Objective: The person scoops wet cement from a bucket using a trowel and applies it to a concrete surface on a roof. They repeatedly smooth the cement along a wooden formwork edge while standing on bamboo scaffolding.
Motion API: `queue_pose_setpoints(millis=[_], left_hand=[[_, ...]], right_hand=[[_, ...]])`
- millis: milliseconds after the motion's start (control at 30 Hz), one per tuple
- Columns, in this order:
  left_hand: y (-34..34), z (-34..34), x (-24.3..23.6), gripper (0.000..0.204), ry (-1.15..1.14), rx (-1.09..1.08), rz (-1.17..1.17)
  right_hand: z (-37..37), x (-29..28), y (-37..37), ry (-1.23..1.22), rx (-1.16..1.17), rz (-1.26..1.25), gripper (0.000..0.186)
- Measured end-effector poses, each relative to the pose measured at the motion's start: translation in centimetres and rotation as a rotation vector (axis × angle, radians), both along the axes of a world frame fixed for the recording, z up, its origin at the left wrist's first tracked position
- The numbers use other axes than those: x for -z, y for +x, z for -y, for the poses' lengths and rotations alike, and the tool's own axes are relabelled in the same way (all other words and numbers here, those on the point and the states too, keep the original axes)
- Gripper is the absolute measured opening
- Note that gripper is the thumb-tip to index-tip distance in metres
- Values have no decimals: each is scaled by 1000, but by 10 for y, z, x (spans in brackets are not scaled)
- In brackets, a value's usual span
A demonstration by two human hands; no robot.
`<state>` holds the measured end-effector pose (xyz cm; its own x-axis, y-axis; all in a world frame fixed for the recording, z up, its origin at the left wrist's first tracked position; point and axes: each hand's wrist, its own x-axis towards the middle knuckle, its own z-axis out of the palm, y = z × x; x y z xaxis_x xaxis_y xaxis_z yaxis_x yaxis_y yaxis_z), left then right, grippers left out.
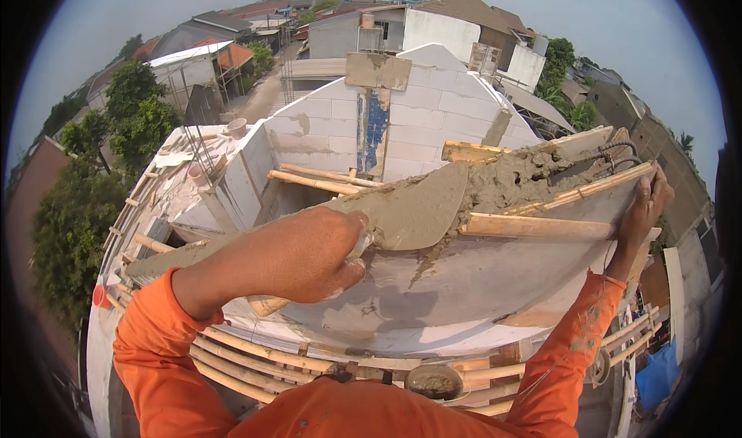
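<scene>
My left hand [309, 254] is closed around a trowel's handle, which the fist mostly hides. The broad, mortar-coated trowel blade [421, 212] lies tilted against the sloping top of the beam, touching the wet mortar [514, 177]. Farther right, the mortar is rough and pitted between wooden form edges, and ribbed steel bars [618, 153] stick out at the upper end. My right hand [643, 206] grips the upper end of a thin wooden strip [572, 194] along the near edge. Below that strip, a short timber [533, 228] juts from the smeared grey panel [417, 283].
Bamboo poles [255, 354] run across below me, with a round mortar container [434, 381] among them. More bamboo [321, 178] crosses behind the beam. A white block wall [440, 105] rises beyond; upright steel rods [202, 148] stand at left. A blue tarp [657, 376] hangs low right.
</scene>
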<state>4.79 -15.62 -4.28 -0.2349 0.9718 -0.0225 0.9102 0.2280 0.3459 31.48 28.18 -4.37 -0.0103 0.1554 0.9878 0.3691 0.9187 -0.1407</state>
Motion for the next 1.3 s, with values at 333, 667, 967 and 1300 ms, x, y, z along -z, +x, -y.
queue_pose_setpoints(millis=[333,667,967,1300], left_hand=[[-8,40,-25,37,275,-286,-512],[-45,-11,-10,45,233,155,425],[-74,-14,35,43,218,194,352],[-77,-49,5,39,150,360,417]], right_hand=[[9,5,0,-35,-37,-17,45],[7,-1,1,20,-1,8,46],[11,0,-4,26,-4,14,46],[7,0,5,11,83,54,50]])
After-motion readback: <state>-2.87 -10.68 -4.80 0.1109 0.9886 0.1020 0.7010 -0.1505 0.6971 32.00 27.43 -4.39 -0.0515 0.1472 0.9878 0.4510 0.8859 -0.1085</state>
